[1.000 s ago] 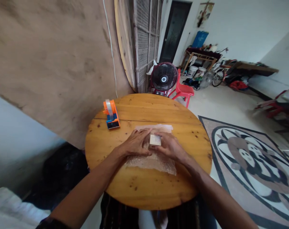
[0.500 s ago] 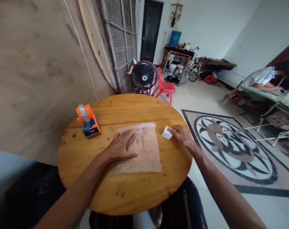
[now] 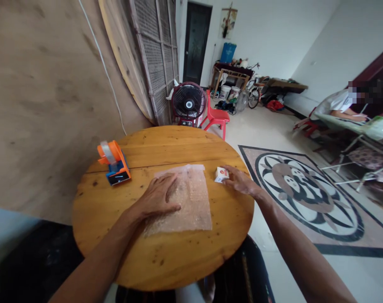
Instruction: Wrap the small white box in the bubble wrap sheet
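Observation:
A sheet of bubble wrap (image 3: 191, 202) lies flat in the middle of the round wooden table (image 3: 166, 256). My left hand (image 3: 158, 195) rests palm down on its left side, fingers stretched out. My right hand (image 3: 238, 180) is at the table's right edge, fingers closed on a small white box (image 3: 221, 174) that stands on the wood just right of the wrap.
An orange and blue tape dispenser (image 3: 113, 162) sits at the table's left. Behind the table stand a floor fan (image 3: 189, 102) and a red plastic chair (image 3: 217, 118). A plywood wall runs along the left. A person sits at a table (image 3: 352, 118) far right.
My right hand carried the small box off the bubble wrap to the table's right side and tipped it upright. The left hand stayed flat on the wrap. The view swung right.

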Motion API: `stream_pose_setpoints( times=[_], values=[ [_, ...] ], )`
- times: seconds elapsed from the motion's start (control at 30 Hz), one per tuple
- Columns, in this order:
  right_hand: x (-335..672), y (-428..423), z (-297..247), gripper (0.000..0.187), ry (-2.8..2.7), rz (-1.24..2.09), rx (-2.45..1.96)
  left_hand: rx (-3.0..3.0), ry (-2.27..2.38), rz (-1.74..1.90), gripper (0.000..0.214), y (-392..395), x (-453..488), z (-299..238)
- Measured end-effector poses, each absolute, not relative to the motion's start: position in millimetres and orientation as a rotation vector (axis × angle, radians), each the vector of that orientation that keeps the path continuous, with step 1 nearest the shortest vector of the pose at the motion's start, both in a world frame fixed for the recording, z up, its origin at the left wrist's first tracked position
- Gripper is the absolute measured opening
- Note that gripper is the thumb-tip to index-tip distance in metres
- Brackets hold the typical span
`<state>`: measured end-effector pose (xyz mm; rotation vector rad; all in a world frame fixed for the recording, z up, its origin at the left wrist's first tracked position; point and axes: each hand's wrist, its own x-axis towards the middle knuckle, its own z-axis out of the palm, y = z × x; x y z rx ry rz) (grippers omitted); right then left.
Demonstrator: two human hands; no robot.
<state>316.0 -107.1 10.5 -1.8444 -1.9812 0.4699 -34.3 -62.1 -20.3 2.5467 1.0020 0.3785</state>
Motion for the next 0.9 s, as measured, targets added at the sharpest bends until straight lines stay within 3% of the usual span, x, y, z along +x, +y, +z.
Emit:
stream_pose_setpoints(
  times=[0.13, 0.3, 0.4, 0.5, 0.6, 0.73, 0.9],
  values=[
    [318.6, -114.5, 22.2, 0.063, -1.924, 0.379, -1.864, 2.551, 1.007, 0.381, 0.099, -62.4, -33.7, -20.0],
    [274.5, -149.8, 66.9, 0.029, -1.723, 0.152, -1.638, 2.510, 1.013, 0.372, 0.102, -64.4, -33.2, -18.9],
    [220.3, -168.0, 91.1, 0.021, -1.962, 0.249, -1.329, 2.513, 0.998, 0.400, 0.103, -64.1, -32.7, -18.5],
    [167.8, -167.4, 82.3, 0.019, -2.335, 0.415, -1.141, 2.520, 1.012, 0.427, 0.099, -64.3, -32.3, -18.6],
    [139.8, -146.1, 46.1, 0.016, -2.575, 0.371, -1.288, 2.517, 1.024, 0.401, 0.095, -65.6, -33.1, -18.0],
    [142.5, -115.9, 13.1, 0.022, -2.551, 0.223, -1.584, 2.513, 0.995, 0.387, 0.101, -66.7, -35.3, -16.1],
    [165.0, -107.0, 33.2, 0.035, -2.662, 0.262, -1.519, 2.549, 0.973, 0.432, 0.095, -65.6, -35.6, -14.5]
  ],
)
